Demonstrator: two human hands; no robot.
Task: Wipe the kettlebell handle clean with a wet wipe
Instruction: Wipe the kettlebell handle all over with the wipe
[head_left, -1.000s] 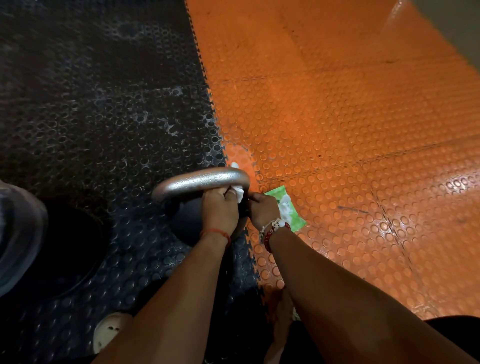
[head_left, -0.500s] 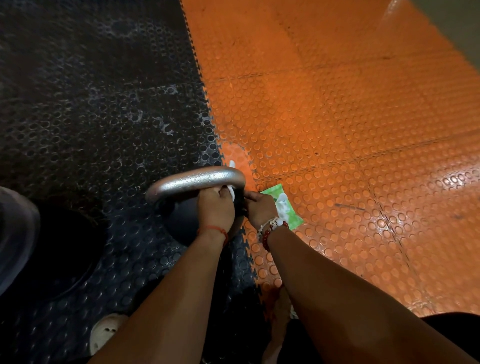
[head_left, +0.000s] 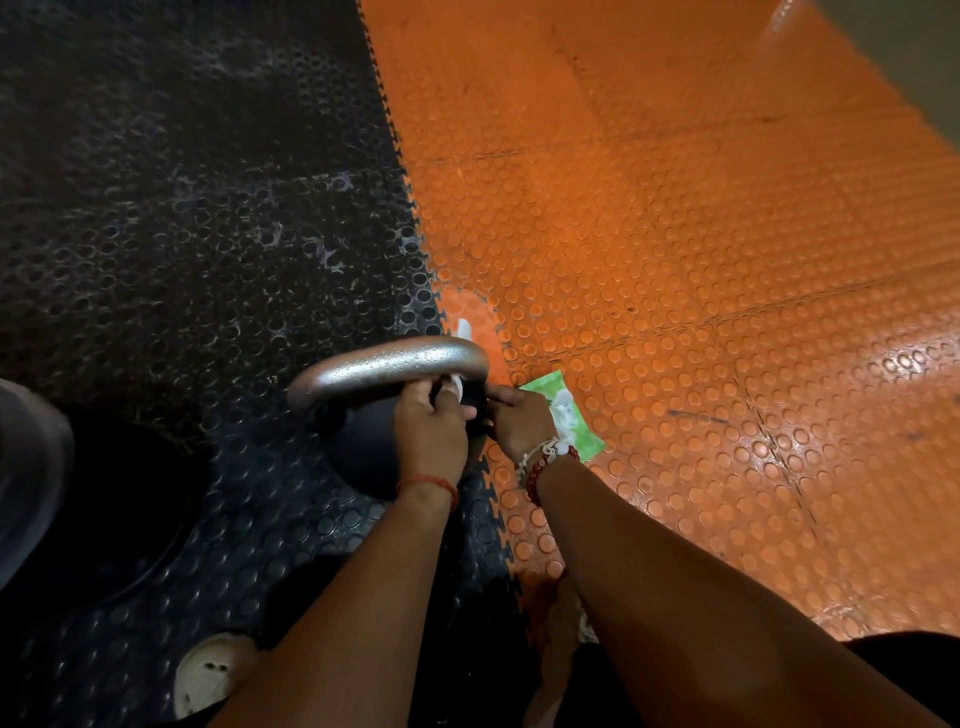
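While our left hand (head_left: 431, 428) is curled around the wet wipe (head_left: 458, 387), pinching it against the underside of the kettlebell handle (head_left: 387, 366), our right hand (head_left: 519, 421) is closed on the handle's right end where it drops to the black kettlebell (head_left: 363, 452). The bell sits on the black studded mat (head_left: 182, 234), right at the seam with the orange mat (head_left: 675, 260). A green wipes pack (head_left: 569, 415) lies just past our right wrist.

Black studded floor mat (head_left: 182, 208) meets an orange studded mat (head_left: 675, 234) along a toothed seam; a green wipes packet (head_left: 576, 423) lies on the orange, and a white shoe (head_left: 208, 670) on the black
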